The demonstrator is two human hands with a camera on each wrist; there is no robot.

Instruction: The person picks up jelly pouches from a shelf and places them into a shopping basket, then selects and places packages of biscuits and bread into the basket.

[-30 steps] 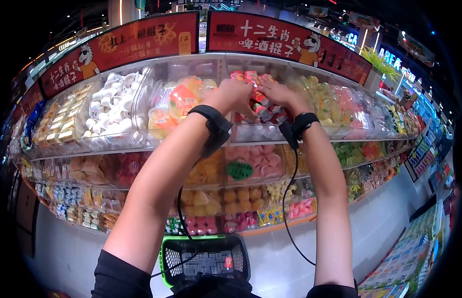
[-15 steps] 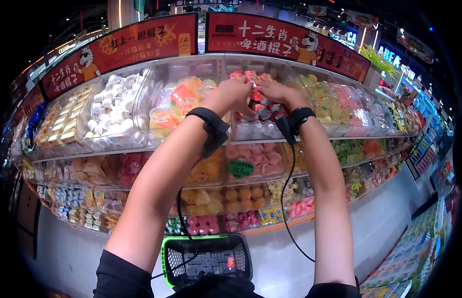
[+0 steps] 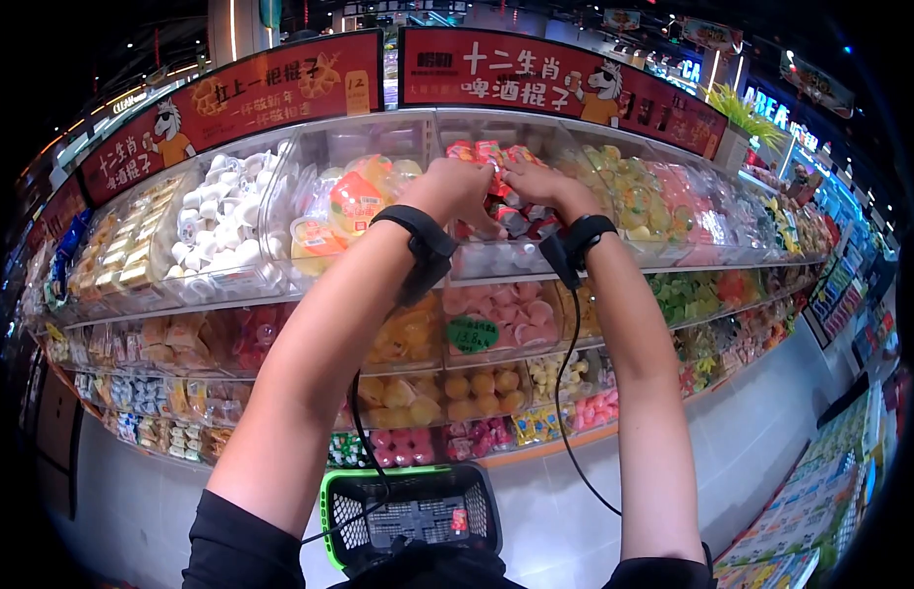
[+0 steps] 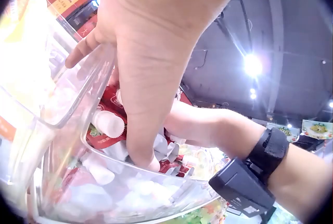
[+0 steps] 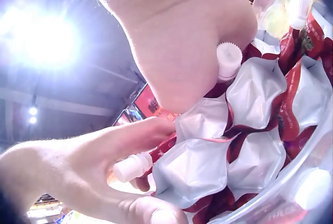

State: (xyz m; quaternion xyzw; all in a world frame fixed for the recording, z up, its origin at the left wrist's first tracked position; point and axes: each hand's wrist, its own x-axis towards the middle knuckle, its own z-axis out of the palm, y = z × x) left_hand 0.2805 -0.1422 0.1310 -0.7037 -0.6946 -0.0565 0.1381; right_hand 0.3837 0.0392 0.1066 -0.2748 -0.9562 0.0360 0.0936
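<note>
In the head view both hands reach into a clear bin on the top shelf, among red pouches with silvery-white bottoms and white screw caps. My left hand is on the bin's left side, its thumb pointing down in front. The right wrist view shows the left thumb and fingers around the packed pouches, a white cap between them. One left finger sticks out over the divider. My right hand lies over the pouches from the right, a capped spout beside its palm; its fingertips are hidden.
Clear dividers and a front wall enclose the bin. Neighbouring bins hold white cups and fruit jellies. Red signs stand behind. Below are more candy shelves and a black basket with a red packet. Cables hang from both wrists.
The head view has shifted slightly, moving the shelf a little left in the picture. Both hands stay on the same pouches, with only a slight shift of the right wrist.
</note>
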